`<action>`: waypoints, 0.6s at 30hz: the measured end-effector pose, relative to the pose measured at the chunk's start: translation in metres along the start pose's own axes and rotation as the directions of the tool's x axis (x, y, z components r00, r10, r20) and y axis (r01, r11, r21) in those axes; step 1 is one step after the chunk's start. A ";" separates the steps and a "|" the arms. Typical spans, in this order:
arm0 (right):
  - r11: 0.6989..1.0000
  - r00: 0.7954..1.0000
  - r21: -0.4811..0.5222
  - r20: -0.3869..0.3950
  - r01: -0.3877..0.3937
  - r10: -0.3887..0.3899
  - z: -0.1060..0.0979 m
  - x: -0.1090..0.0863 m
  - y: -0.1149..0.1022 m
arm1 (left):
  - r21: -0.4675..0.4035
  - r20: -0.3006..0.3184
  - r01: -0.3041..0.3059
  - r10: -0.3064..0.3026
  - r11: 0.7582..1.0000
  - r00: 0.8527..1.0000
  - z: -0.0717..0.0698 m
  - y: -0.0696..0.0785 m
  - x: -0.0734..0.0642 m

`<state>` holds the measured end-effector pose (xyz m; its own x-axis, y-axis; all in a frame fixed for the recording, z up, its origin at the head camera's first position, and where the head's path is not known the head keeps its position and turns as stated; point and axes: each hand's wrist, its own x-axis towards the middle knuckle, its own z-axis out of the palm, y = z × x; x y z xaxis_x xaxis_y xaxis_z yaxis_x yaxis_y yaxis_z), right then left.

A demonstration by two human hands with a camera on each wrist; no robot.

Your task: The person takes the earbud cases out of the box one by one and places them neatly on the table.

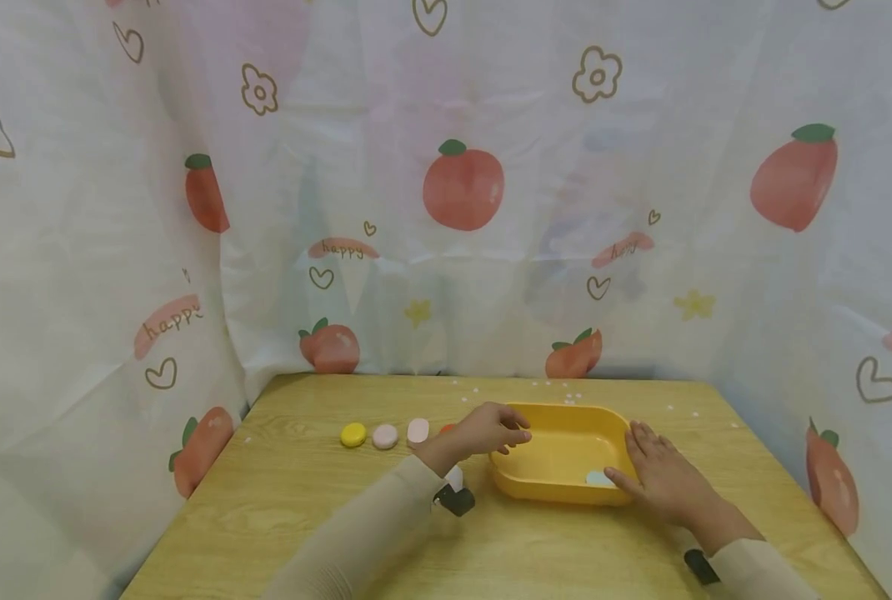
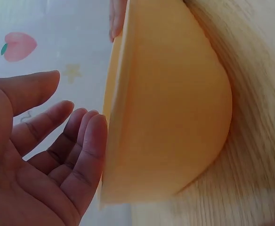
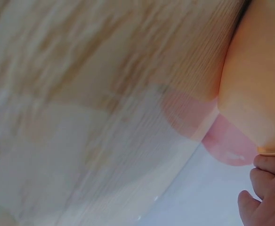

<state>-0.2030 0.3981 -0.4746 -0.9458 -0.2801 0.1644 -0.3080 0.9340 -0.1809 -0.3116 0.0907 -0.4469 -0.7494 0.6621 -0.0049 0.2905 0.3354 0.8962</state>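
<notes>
A yellow plastic basin (image 1: 558,493) stands on the wooden table. My left hand (image 1: 491,432) hovers over its left rim with loosely bent fingers and an empty palm; in the left wrist view its fingertips (image 2: 96,132) come right at the rim. My right hand (image 1: 667,471) rests on the basin's right rim, fingers extended along it and thumb at the front corner. Inside the basin, by that thumb, lies a pale green piece (image 1: 599,477). An orange-red piece (image 1: 448,428) and a white piece (image 1: 455,477) are partly hidden by my left hand and wrist.
Left of the basin, a yellow round piece (image 1: 353,434), a pale pink round piece (image 1: 385,436) and a pink oblong piece (image 1: 418,430) lie in a row. Small white specks dot the table's (image 1: 296,492) back. A fruit-printed curtain (image 1: 386,167) hangs around three sides.
</notes>
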 end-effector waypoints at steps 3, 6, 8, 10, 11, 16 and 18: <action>1.000 1.000 0.005 0.002 -0.002 0.002 -0.001 0.000 0.000 | -0.008 0.011 0.023 -0.023 1.000 1.000 0.011 0.006 0.006; 1.000 1.000 0.002 0.006 -0.007 0.007 -0.001 -0.001 0.000 | -0.019 0.022 0.036 -0.036 0.999 0.999 0.021 0.009 0.014; 1.000 1.000 0.001 0.007 -0.009 0.009 -0.001 -0.002 -0.001 | -0.020 0.015 0.040 -0.040 0.999 0.999 0.027 0.011 0.018; 1.000 1.000 -0.005 0.006 -0.009 0.009 -0.001 -0.002 -0.002 | -0.024 0.002 0.046 -0.046 0.999 0.999 0.031 0.012 0.022; 1.000 1.000 -0.005 0.005 -0.008 0.008 -0.001 -0.001 -0.002 | -0.032 -0.003 0.050 -0.050 0.998 0.999 0.033 0.013 0.024; 1.000 1.000 -0.022 0.002 -0.008 0.008 -0.002 -0.001 -0.002 | -0.052 0.003 0.050 -0.050 0.997 0.999 0.043 0.018 0.033; 1.000 1.000 -0.028 -0.002 -0.007 0.007 -0.002 -0.001 -0.001 | -0.040 0.007 0.048 -0.047 0.998 0.999 0.048 0.020 0.036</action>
<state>-0.2018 0.3977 -0.4727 -0.9476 -0.2733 0.1653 -0.2986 0.9417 -0.1547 -0.3041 0.1531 -0.4508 -0.7582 0.6500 -0.0504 0.2302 0.3393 0.9121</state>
